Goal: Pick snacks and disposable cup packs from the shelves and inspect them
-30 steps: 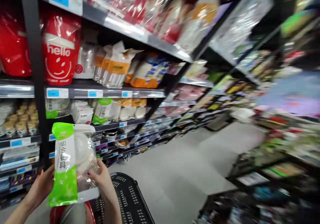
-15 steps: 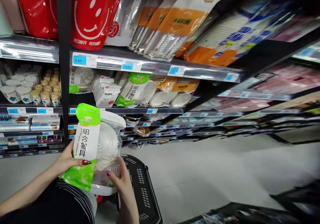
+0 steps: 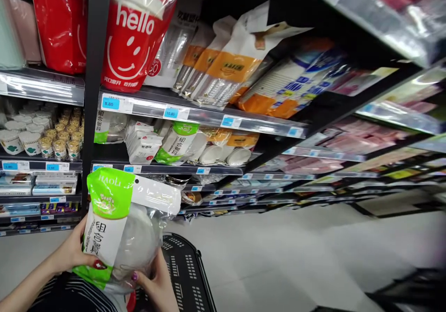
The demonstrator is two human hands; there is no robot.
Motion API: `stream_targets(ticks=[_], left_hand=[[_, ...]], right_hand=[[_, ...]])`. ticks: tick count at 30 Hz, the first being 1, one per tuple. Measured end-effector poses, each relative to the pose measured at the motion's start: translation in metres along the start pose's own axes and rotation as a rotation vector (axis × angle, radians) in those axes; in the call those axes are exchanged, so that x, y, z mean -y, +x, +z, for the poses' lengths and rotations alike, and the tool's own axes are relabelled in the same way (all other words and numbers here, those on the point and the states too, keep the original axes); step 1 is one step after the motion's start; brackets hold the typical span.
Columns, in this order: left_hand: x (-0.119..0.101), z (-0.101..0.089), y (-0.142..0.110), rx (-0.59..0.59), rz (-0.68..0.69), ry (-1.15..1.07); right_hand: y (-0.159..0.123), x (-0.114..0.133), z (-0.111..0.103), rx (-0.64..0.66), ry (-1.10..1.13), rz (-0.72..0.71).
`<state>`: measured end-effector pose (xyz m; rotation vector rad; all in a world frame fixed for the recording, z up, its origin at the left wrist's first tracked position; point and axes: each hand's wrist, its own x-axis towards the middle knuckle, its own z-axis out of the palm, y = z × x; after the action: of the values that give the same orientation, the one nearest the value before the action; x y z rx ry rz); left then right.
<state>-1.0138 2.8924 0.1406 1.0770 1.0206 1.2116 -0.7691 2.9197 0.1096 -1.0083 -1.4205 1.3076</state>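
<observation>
Between my hands is a clear plastic pack of disposable tableware [image 3: 137, 237] with a green and white label and round, bowl-like pieces inside. My left hand [image 3: 75, 251] grips its left edge, thumb across the label. At the lower right of the pack, my right hand [image 3: 158, 279] holds on with the thumb in front; its other fingers are hidden behind. The pack is tilted, its white hang strip at the upper right. Below and behind it, a black shopping basket [image 3: 190, 275] shows in part.
A similar green-labelled pack [image 3: 179, 142] lies on the middle shelf beside small white boxes [image 3: 143, 147]. Above stand a red "hello" bag [image 3: 128, 38] and orange-labelled packs [image 3: 226, 66]. Small lidded cups [image 3: 33, 140] fill the left shelf. Grey floor [image 3: 278, 256] stretches to the right.
The pack has moved slightly down and left in view, tilting so its top faces me more. My view has risen, showing more of the upper shelf. Both hands keep their grip.
</observation>
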Motion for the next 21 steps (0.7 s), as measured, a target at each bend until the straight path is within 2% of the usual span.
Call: stream_targets(ticks=[5, 9, 11, 14, 17, 21], left_hand=[[0.004, -0.003, -0.001, -0.02, 0.006, 0.072], [0.001, -0.007, -0.002, -0.013, 0.01, 0.135], [0.0, -0.009, -0.003, 0.003, 0.018, 0.167], [0.002, -0.011, -0.006, 0.028, 0.021, 0.181], [0.005, -0.011, -0.005, 0.04, 0.011, 0.153], [0.012, -0.011, 0.001, 0.058, -0.03, 0.091]], right_hand=[[-0.005, -0.018, -0.002, -0.037, -0.029, -0.004], [-0.004, -0.028, -0.009, -0.076, 0.138, -0.044], [0.003, -0.016, -0.014, -0.102, 0.22, -0.1], [0.017, 0.019, -0.017, -0.116, 0.261, -0.158], [0.029, 0.05, -0.012, -0.114, 0.214, -0.16], [0.032, 0.065, 0.002, -0.175, 0.066, -0.202]])
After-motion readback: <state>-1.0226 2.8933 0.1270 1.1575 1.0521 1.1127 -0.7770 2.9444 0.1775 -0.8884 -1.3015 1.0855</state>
